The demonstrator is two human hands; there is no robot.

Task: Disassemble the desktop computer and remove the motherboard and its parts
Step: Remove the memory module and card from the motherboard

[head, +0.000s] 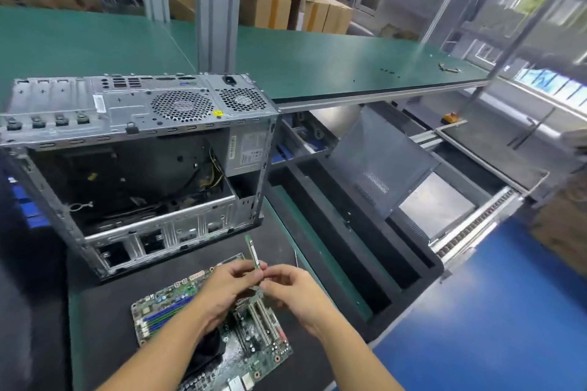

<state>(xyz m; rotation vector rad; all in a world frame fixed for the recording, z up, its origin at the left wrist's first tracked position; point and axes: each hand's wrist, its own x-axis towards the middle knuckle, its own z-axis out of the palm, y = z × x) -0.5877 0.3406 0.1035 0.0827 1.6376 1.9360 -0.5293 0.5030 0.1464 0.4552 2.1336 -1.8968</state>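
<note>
Nearest us, the motherboard (pixel 257 346) lies flat on the dark mat (pixel 104 311) of the counter (pixel 75 343), out of the case, its blue memory slots showing at the left end. Just above it the two hands meet. The left hand (pixel 222 289) and the right hand (pixel 292 292) both pinch the lower end of a green memory stick (pixel 252 252), fingers (pixel 244 267) curled in on it, top end pointing up and away. This looks like the memory coming off the board. To do it well, grip the stick by its edges and stay off the contacts. Then lay it flat on the mat, clear of the board, rather than dropping it. Behind, the computer case (pixel 136 136) stands open with its power supply (pixel 247 149) in the corner. Farther right, a loose side panel (pixel 374 168) leans.
</note>
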